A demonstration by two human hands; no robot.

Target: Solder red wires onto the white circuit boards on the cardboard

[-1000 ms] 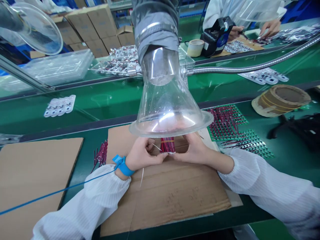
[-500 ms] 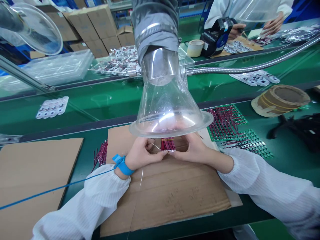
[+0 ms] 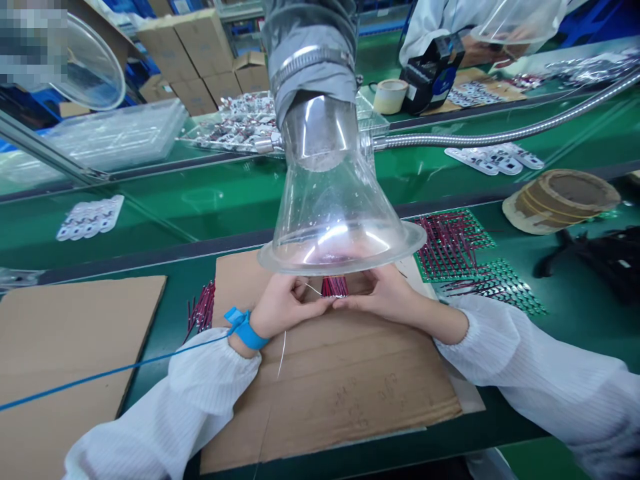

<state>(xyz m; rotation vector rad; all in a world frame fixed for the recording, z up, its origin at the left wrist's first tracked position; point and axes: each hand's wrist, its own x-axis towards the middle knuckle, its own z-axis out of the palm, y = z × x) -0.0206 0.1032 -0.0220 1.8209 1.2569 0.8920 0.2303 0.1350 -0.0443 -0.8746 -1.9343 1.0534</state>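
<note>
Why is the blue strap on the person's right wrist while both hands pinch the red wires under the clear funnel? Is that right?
Not quite: the head view shows the blue strap on the left wrist. The left hand and right hand do pinch the red wires under the clear funnel.
</note>
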